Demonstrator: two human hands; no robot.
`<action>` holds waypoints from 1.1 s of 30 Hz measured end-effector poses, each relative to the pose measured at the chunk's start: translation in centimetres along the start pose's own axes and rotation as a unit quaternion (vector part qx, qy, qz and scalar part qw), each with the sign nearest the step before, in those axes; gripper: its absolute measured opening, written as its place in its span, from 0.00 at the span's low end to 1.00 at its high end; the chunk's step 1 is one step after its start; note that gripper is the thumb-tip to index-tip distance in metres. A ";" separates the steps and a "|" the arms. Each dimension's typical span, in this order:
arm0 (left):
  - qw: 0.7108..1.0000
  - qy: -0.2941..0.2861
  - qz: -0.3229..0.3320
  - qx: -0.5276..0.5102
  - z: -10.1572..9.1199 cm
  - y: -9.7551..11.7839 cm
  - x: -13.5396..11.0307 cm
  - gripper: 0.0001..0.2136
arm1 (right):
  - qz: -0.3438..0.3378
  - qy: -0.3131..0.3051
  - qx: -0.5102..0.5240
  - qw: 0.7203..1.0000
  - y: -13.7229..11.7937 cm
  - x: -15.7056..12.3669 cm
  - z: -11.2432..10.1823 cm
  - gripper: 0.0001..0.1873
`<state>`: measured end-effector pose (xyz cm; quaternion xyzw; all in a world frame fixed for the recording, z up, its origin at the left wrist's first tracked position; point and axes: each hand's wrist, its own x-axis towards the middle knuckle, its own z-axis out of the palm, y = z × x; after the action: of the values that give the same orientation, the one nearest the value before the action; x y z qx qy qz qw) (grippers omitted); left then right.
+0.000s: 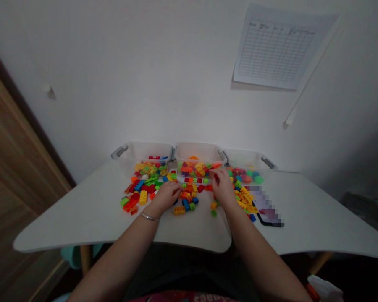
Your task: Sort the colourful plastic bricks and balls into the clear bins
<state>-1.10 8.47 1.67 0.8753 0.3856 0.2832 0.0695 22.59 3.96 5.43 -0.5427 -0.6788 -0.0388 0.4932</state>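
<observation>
Left grip (167, 195) curls over loose toy bricks (189, 193) just in front of the middle plastic bin (195, 150), hiding whatever is under it. The right grip (222, 187) seems to pinch a small red brick (216, 179), but that is hard to tell. Bricks lie in heaps on the desk (82, 218) before that bin — one bump could send some sliding off the edge, and the heaps stand in the way of the bin.
</observation>
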 end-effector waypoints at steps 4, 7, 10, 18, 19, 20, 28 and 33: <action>1.000 0.000 -0.005 -0.004 -0.1 -0.1 0.0 0.11 | -0.024 0.056 -0.001 0.998 0.9 4.2 -1.3 0.19; 1.000 -0.004 -0.007 -0.006 -0.1 0.0 0.0 0.10 | -0.039 0.043 -0.003 0.998 1.9 7.3 -1.3 0.21; 1.000 -0.008 -0.007 -0.008 -0.1 0.0 0.1 0.10 | -0.002 -0.021 -0.046 0.999 3.0 9.3 -0.7 0.24; 1.000 -0.007 -0.004 -0.015 -0.1 -0.1 0.2 0.10 | 0.044 -0.132 -0.108 0.984 3.1 8.6 0.3 0.21; 1.000 -0.006 -0.004 -0.016 0.0 -0.1 0.2 0.10 | 0.044 -0.135 -0.115 0.983 2.9 8.4 0.3 0.20; 1.000 -0.005 -0.003 -0.016 0.0 -0.1 0.2 0.10 | 0.042 -0.137 -0.122 0.982 2.8 8.3 0.2 0.19; 1.000 0.000 0.000 -0.013 0.1 -0.3 0.1 0.10 | -0.004 -0.061 -0.044 0.997 2.1 7.6 -0.1 0.18; 1.000 0.005 0.008 -0.011 0.0 -0.1 0.1 0.10 | -0.044 -0.020 0.016 0.999 -0.3 4.3 0.6 0.16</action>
<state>-1.15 8.59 1.70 0.8762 0.3754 0.2928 0.0751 22.29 7.21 8.32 -0.5048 -0.7125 -0.0383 0.4859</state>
